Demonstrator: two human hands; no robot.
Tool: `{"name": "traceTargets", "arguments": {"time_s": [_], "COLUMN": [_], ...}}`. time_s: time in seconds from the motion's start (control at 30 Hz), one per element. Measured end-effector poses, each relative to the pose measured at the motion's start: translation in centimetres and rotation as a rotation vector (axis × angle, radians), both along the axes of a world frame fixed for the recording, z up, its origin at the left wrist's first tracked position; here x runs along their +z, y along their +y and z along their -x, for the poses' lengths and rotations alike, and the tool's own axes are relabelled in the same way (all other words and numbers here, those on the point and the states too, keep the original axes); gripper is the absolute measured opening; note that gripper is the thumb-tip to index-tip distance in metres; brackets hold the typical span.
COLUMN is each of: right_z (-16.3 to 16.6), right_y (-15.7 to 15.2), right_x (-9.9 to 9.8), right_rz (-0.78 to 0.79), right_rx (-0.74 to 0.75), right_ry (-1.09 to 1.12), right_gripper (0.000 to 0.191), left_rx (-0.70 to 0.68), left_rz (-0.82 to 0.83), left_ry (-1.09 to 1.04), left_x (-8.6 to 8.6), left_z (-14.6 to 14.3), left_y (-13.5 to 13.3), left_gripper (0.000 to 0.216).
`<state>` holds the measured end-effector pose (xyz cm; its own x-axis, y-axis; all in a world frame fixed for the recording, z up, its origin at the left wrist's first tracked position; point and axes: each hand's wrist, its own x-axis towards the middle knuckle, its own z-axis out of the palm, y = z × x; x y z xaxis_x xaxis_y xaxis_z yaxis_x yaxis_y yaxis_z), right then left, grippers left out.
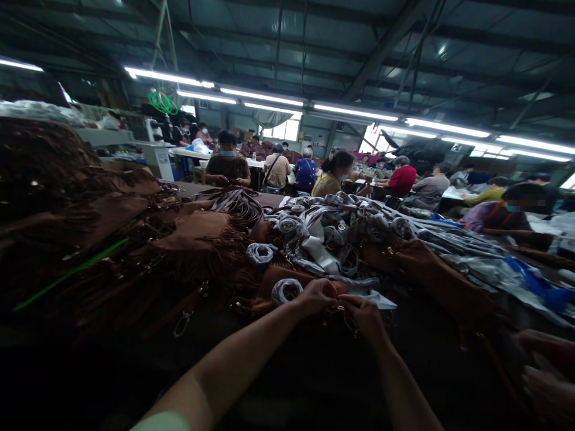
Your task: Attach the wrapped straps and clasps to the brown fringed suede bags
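Note:
Close together at the near side of the table, my left hand [320, 294] and my right hand [363, 310] pinch a small brown strap piece with gold-coloured metal fittings [335, 309]. My fingers cover much of it, and dim light hides its exact shape. Just behind them lies a brown fringed bag [269, 281]. A coiled strap in greyish wrapping [287, 291] rests on that bag, left of my left hand. Another wrapped coil [261, 253] sits a little farther back.
Brown fringed bags [193, 230] heap up on the left, near a green strip [72, 272]. Wrapped straps [323, 221] pile beyond my hands. Another brown bag [431, 269] lies to the right. A co-worker's hands [548, 371] show at the lower right; several people sit behind.

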<state>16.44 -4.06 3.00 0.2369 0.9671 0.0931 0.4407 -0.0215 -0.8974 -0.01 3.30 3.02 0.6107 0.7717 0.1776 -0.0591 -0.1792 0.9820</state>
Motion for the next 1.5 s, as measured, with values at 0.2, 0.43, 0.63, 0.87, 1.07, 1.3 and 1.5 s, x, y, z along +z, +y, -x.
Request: {"name": "traceTargets", "arguments": {"time_s": [0.2, 0.43, 0.63, 0.87, 1.07, 1.3, 1.5], "right_z": [-0.3, -0.1, 0.8, 1.4, 1.5, 4.2, 8.8], "right_y": [0.2, -0.2, -1.1, -1.5, -1.6, -2.8, -4.1], "right_x": [-0.2, 0.4, 1.9, 2.9, 1.9, 2.9, 4.3], "right_rz": [0.013, 0.016, -0.070, -0.094, -0.146, -0.179, -0.272], "right_rx": [0.040, 0.074, 0.189, 0.286, 0.203, 0.087, 0.107], "right_ry": [-0.015, -0.087, -0.267, -0.462, -0.485, -0.664, -1.017], "right_gripper": [0.039, 0.037, 0.027, 0.026, 0.027, 0.030, 0.060], "left_rx": [-0.032, -0.052, -0.095, -0.095, 0.021, 0.266, 0.264], "left_rz": [0.003, 0.039, 0.223, 0.293, -0.189, -0.399, -0.348], "left_ry": [0.047, 0.033, 0.028, 0.034, 0.332, 0.824, 0.764], "left_x": [-0.3, -0.1, 1.1, 0.5, 3.1, 5.2, 5.2], "left_z": [0.0, -0.1, 0.3, 0.1, 2.7, 12.2, 12.0], "left_y": [0.4, 0.3, -0.1, 0.0, 0.0, 1.7, 1.0], "left_gripper": [0.031, 0.035, 0.035, 0.032, 0.028, 0.032, 0.021]}}
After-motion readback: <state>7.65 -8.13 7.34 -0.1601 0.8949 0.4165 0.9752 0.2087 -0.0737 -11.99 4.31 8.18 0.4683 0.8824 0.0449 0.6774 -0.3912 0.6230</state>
